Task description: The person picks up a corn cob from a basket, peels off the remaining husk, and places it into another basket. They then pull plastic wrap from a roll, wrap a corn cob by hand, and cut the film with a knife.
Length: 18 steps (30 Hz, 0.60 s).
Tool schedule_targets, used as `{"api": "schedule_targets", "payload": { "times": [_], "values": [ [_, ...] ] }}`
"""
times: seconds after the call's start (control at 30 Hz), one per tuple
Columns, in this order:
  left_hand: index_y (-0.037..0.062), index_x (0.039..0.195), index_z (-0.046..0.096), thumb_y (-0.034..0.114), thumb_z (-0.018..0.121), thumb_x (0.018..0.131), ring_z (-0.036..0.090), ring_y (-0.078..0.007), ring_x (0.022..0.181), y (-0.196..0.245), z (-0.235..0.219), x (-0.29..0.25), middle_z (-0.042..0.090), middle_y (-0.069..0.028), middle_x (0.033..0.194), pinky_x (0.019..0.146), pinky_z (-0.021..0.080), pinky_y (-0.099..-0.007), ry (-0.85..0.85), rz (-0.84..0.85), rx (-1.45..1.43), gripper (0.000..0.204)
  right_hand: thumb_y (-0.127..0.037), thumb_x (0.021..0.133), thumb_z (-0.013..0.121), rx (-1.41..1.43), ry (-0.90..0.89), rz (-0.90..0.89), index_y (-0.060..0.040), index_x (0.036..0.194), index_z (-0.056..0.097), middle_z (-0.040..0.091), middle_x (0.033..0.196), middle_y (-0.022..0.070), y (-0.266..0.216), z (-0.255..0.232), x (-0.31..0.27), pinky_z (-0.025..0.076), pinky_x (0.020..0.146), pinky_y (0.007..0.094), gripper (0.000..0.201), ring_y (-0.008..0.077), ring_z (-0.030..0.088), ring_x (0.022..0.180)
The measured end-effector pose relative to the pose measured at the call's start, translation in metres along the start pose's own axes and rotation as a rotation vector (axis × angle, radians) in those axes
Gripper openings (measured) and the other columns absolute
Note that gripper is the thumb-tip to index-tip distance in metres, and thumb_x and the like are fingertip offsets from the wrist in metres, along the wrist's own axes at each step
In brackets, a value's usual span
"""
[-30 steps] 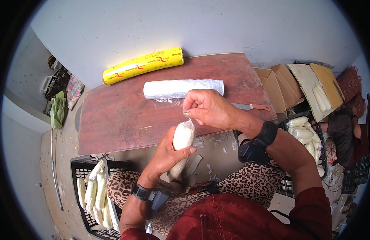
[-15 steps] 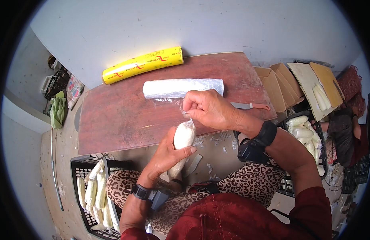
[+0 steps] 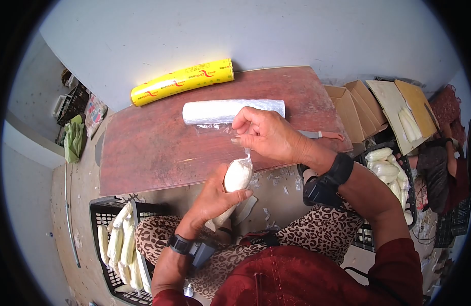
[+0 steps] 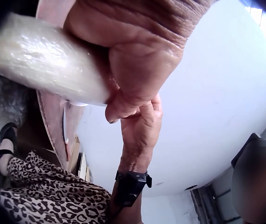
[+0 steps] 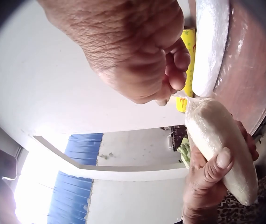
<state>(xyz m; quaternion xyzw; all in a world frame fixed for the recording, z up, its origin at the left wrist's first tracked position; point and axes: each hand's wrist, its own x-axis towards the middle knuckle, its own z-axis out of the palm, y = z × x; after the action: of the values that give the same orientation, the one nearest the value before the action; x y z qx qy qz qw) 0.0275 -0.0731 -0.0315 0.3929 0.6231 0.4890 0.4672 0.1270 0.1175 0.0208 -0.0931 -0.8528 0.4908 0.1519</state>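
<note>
A long, pale vegetable [image 3: 238, 176] wrapped tightly in cling film is held in front of the table's near edge. My left hand [image 3: 211, 199] grips it round the middle, thumb across the near side. Above its top end, my right hand [image 3: 268, 133] pinches the twisted tail of the cling film [image 3: 247, 153], drawn up into a thin strand. The right wrist view shows the gathered film running from the wrapped vegetable [image 5: 222, 140] to the fingertips. In the left wrist view, the wrapped vegetable [image 4: 44, 60] looks shiny and smooth.
On the red-brown table [image 3: 159, 148] lie a cling film roll [image 3: 210, 113], a yellow printed roll [image 3: 182, 82] and a knife [image 3: 332, 135]. Crates of pale vegetables stand left [image 3: 120, 239] and right [image 3: 383, 169]. Cardboard boxes [image 3: 355, 115] and another person [image 3: 434, 173] are at right.
The wrapped vegetable has shifted slightly right and down with the left hand. The right hand has risen a little, its fingers have turned, and more of the twisted film strand shows.
</note>
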Motion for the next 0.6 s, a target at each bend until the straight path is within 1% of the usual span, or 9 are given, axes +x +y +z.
{"api": "schedule_targets", "payload": {
  "times": [0.07,0.17,0.27,0.37,0.47,0.6],
  "values": [
    [0.0023,0.12,0.05,0.018,0.079,0.078,0.052,-0.013,0.096,0.002,0.001,0.0,0.055,-0.0033,0.102,0.084,0.046,-0.0289,0.009,-0.01,-0.021,0.054,-0.029,0.089,0.068,-0.061,0.012,-0.043,0.0005,0.115,0.052,0.06,0.093,0.0109,-0.001,-0.001,-0.002,0.049,0.068,0.0262,0.042,0.0119,0.057,0.077],
    [0.0027,0.119,0.05,0.017,0.08,0.077,0.052,-0.0122,0.096,0.003,0.002,0.001,0.055,-0.003,0.102,0.083,0.046,-0.0288,0.059,0.002,-0.064,0.054,-0.035,0.089,0.067,-0.119,-0.032,-0.022,-0.0007,0.125,0.046,0.058,0.098,0.014,0.002,0.001,-0.004,0.048,0.062,0.0263,0.054,0.0136,0.058,0.074],
    [0.0029,0.119,0.05,0.016,0.081,0.076,0.052,-0.0117,0.095,0.007,0.001,0.001,0.055,-0.0027,0.102,0.083,0.046,-0.0286,0.057,-0.009,-0.051,0.054,-0.031,0.089,0.066,-0.053,-0.243,0.176,0.0003,0.114,0.054,0.06,0.089,0.011,-0.007,-0.006,-0.006,0.046,0.054,0.026,0.041,0.0119,0.057,0.065],
    [0.003,0.119,0.05,0.017,0.08,0.077,0.052,-0.0116,0.094,0.005,0.0,0.001,0.055,-0.0025,0.101,0.082,0.046,-0.0282,0.044,0.014,-0.004,0.054,-0.02,0.088,0.064,-0.047,-0.246,0.156,0.0005,0.098,0.06,0.061,0.075,0.0061,0.001,-0.003,-0.003,0.044,0.049,0.0263,0.023,0.0095,0.055,0.055],
    [0.003,0.118,0.05,0.018,0.08,0.077,0.051,-0.0112,0.093,0.007,0.0,0.001,0.055,-0.0023,0.1,0.082,0.045,-0.0277,0.052,0.0,-0.029,0.053,-0.011,0.087,0.061,0.073,-0.167,0.18,0.0003,0.086,0.061,0.058,0.064,0.0016,0.001,-0.002,-0.003,0.043,0.049,0.0253,0.012,0.0071,0.054,0.052],
    [0.0039,0.119,0.049,0.017,0.079,0.079,0.052,-0.0119,0.094,0.007,0.0,0.0,0.055,-0.0025,0.101,0.082,0.046,-0.0277,0.06,-0.025,-0.084,0.052,-0.008,0.086,0.06,0.03,-0.156,0.151,0.0002,0.087,0.061,0.06,0.067,0.0027,0.003,-0.001,-0.002,0.043,0.05,0.0256,0.008,0.0068,0.056,0.055]
  ]
}}
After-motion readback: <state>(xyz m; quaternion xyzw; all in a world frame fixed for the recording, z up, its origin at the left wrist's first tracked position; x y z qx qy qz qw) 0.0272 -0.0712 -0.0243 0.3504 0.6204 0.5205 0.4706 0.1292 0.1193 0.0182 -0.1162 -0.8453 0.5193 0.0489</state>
